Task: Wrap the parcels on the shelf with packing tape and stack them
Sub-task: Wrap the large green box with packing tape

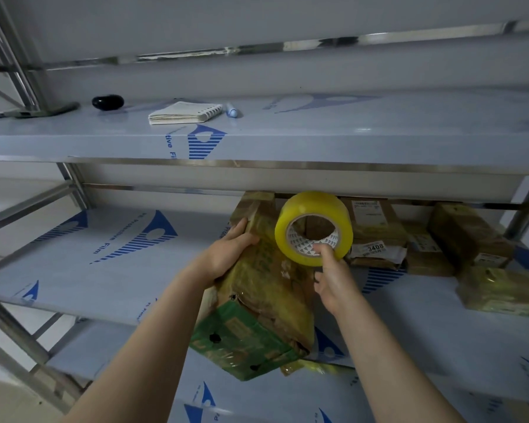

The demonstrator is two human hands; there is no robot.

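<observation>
A long cardboard parcel (263, 288) with a green end, covered in yellowish tape, lies tilted on the middle shelf (110, 270) and juts past its front edge. My left hand (229, 251) grips the parcel's upper left side. My right hand (333, 276) holds a roll of yellow packing tape (313, 227) above the parcel, the thumb hooked inside the core. Several taped parcels (379, 236) sit stacked further back on the right of the same shelf, with another parcel (501, 291) near the right edge.
The upper shelf (318, 138) carries a spiral notebook (184, 112), a blue pen (232, 110) and a black rounded object (107, 102). Steel uprights (74, 184) frame the rack. A lower shelf (257, 401) shows beneath.
</observation>
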